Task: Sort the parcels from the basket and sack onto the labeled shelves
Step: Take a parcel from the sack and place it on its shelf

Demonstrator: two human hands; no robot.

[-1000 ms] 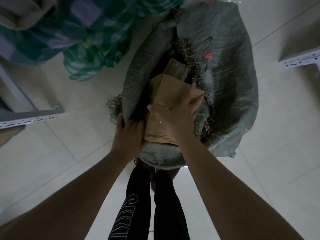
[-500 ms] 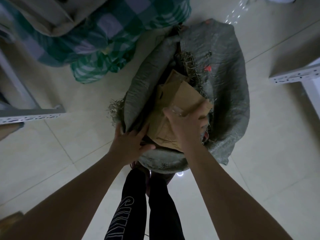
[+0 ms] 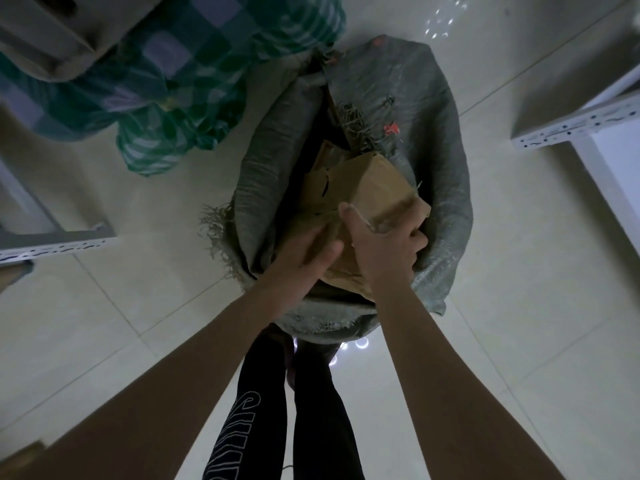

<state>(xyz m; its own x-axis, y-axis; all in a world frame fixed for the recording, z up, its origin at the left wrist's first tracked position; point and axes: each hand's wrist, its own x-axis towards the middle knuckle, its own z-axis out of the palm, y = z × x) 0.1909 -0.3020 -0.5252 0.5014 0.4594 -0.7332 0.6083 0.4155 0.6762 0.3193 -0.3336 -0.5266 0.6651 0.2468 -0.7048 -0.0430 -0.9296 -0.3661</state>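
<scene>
While left hand [image 3: 304, 252] steadies, right grip [image 3: 384, 249] clasps parcel's [image 3: 377, 188] near end.

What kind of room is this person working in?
Probably a parcel sorting or storage room: a grey woven sack of brown paper parcels stands on a pale tiled floor, with perforated metal shelving on both sides.

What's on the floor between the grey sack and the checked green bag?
Nothing: in the head view, bare pale floor tiles separate the grey sack from the checked green bag.
</scene>
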